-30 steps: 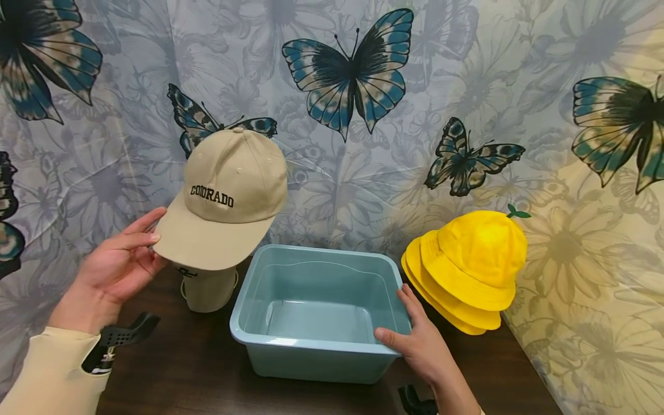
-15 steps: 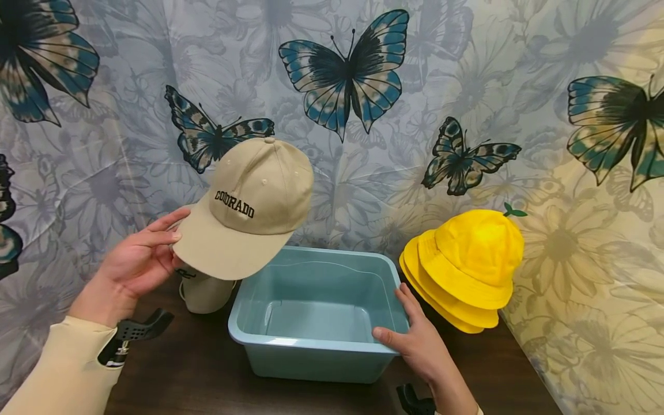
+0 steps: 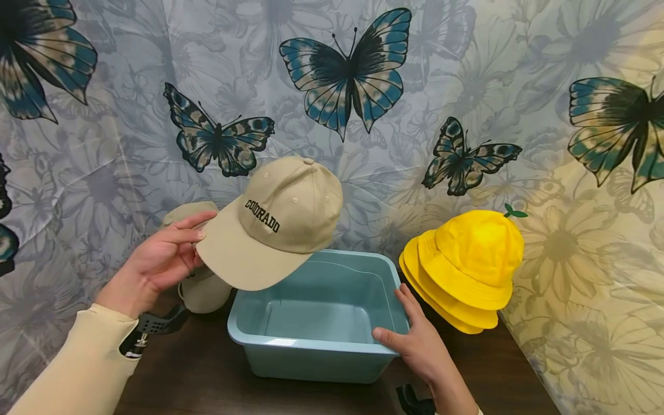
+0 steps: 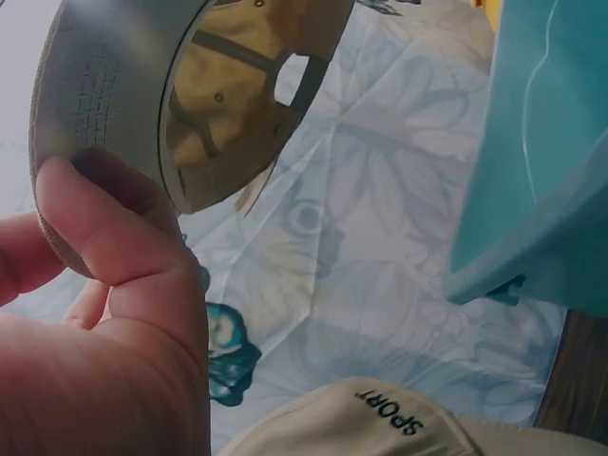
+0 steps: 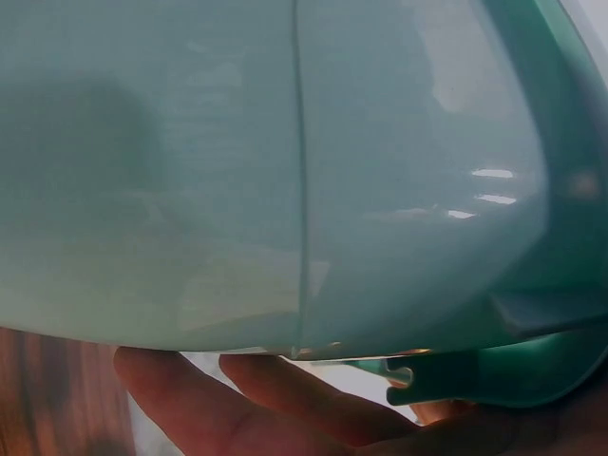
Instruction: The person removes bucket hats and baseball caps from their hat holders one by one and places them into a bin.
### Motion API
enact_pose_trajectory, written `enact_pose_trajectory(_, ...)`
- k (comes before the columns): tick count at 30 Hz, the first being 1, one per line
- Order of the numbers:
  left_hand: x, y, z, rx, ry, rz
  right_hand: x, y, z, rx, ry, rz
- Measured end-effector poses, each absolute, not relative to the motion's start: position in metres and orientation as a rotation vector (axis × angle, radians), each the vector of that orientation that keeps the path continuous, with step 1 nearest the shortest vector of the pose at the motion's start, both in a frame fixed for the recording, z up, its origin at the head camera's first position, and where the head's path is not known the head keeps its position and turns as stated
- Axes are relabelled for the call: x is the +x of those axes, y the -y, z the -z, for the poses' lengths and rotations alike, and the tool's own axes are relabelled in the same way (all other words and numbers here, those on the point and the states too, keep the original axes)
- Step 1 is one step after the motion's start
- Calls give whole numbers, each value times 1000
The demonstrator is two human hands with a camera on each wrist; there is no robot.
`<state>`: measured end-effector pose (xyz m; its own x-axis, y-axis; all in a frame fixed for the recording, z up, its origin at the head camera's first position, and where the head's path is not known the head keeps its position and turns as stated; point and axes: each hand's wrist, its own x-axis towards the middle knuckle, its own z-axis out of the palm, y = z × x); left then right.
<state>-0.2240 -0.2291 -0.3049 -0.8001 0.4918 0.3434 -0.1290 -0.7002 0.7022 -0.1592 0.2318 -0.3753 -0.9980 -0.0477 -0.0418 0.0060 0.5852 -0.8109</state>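
My left hand (image 3: 163,256) pinches the brim of a beige baseball cap (image 3: 290,216) lettered COLORADO. The cap is held up, crown to the right, its brim overlapping the left rear rim of a blue-green plastic basin (image 3: 316,362) in the head view. Its lined inside and back strap opening show in the left wrist view, with the thumb on the brim's underside (image 4: 104,104). My right hand (image 3: 422,343) grips the basin's right rim, thumb over the edge and fingers along the outer wall (image 5: 285,190). Nothing lies in the visible part of the basin.
Behind my left hand stand more beige caps (image 3: 204,295), partly hidden; one cap (image 4: 380,423) reads SPORT. A stack of yellow bucket hats (image 3: 472,259), with a green sprout on top, stands right of the basin. A butterfly-patterned cloth (image 3: 384,173) hangs behind the dark table (image 3: 187,363).
My left hand has carried the beige cap rightward and slightly down, from over the other caps to the basin's left side. The right hand has stayed on the rim.
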Motion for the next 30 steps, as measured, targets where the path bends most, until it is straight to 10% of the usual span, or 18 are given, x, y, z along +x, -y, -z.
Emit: enact_pose_trajectory(30, -260, 178, 313, 381, -1588, -2061, -158, -232, 377, -106, -2738, 1476)
